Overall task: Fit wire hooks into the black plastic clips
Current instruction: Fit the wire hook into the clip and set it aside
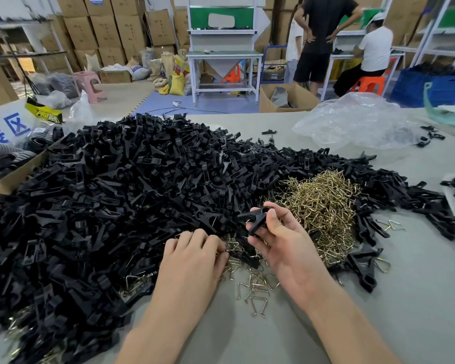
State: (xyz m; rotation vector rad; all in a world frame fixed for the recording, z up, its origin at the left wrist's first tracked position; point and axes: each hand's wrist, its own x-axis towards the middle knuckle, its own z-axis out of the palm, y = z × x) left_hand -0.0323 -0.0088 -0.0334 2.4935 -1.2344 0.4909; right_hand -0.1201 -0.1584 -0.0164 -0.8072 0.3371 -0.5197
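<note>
A black clip (255,220) is held in the right hand (281,243) grip above the table (378,298), long axis roughly level, forked end pointed left, while the left hand (195,256) is curled onto loose wire hooks (233,248), its grip state not tellable.

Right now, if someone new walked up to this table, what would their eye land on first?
First the huge heap of black plastic clips spread over the left and middle of the table. Against it, right of centre, glints a brass-coloured pile of wire hooks. In front, the right hand holds a single clip while the left hand touches loose hooks beside it.
</note>
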